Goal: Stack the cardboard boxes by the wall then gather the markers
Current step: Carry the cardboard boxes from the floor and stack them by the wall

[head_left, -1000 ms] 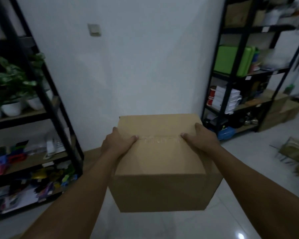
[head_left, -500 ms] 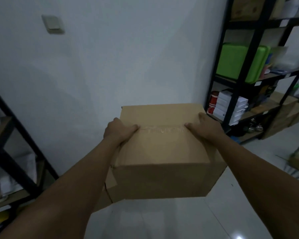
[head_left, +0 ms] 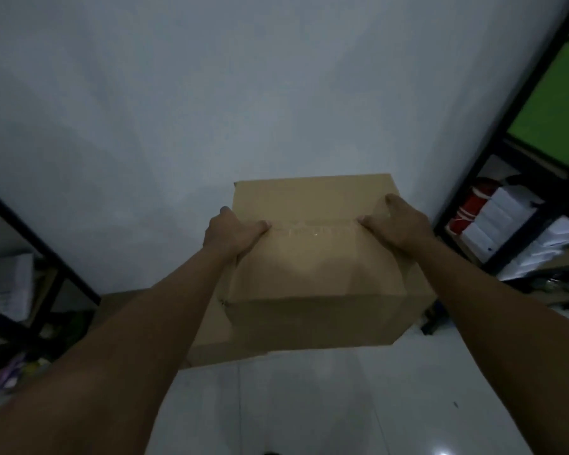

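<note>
Both bare arms are reaching forward and slightly inward, elbows nearly straight, forearms angling up from the lower corners. The left hand (head_left: 232, 233) is gripping the left top edge of a box (head_left: 316, 270), thumb lying flat across the top and pointing inward, fingers wrapping down the side out of sight. The right hand (head_left: 396, 223) is mirroring it on the right edge, thumb stretching inward along the top, fingers curling over the far side. Both wrists are bending slightly downward.
</note>
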